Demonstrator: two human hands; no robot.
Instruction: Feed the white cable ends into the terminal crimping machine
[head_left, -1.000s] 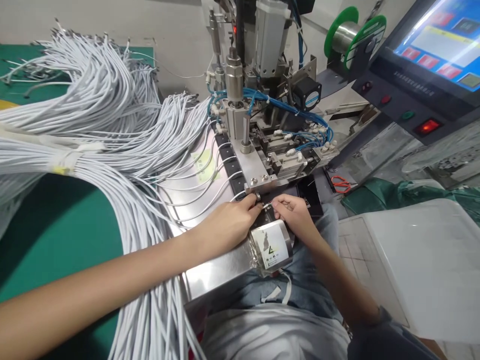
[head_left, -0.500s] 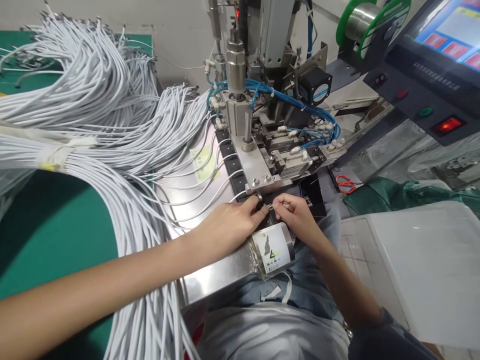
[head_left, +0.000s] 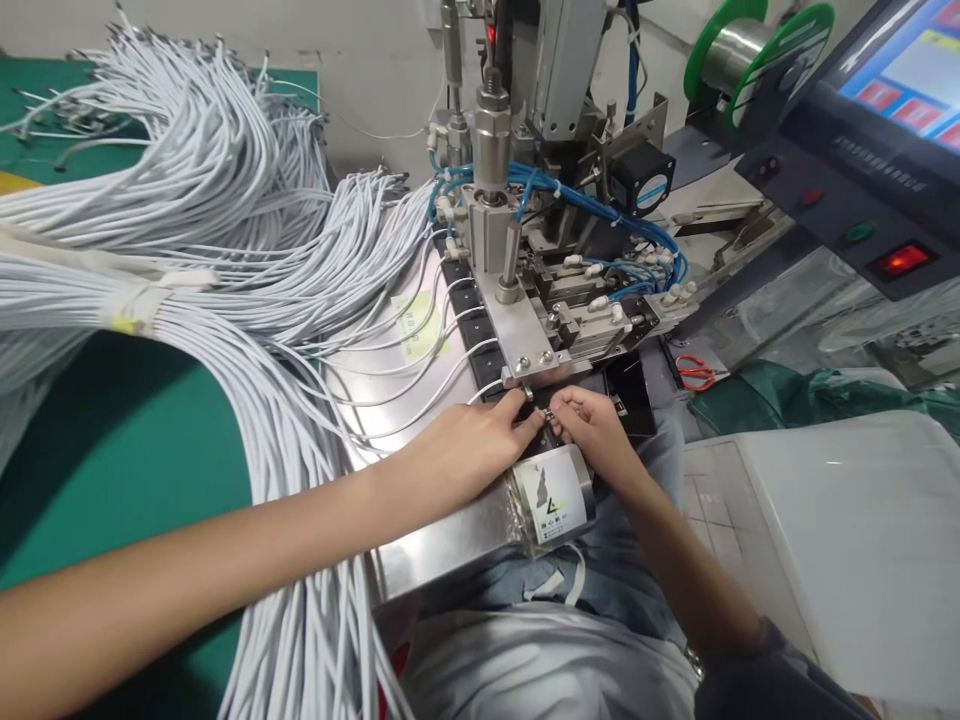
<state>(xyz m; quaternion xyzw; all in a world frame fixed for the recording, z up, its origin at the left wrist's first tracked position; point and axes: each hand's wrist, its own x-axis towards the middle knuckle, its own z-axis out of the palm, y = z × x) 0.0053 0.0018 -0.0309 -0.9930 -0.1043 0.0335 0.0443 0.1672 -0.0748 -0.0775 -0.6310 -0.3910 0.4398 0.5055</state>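
Observation:
At the front end of a black slotted rail, my left hand has its thumb and fingers pressed together, hiding whatever they hold. My right hand is closed just beside it, pinching a small metallic piece between the fingertips; its exact kind is too small to tell. The two hands' fingertips nearly touch. Several white cables run from the left into the rail. Above the fingers sits the machine's metal clamp plate. A labelled metal cover curves below my hands.
A large bundle of white cables lies over the green table. At the right are a control panel, a solder wire spool, red-handled scissors and a white bin. Blue air tubes cross the machine.
The view has shifted slightly, so the machine and cables appear a little farther right. Both hands keep nearly the same pose at the rail's front end.

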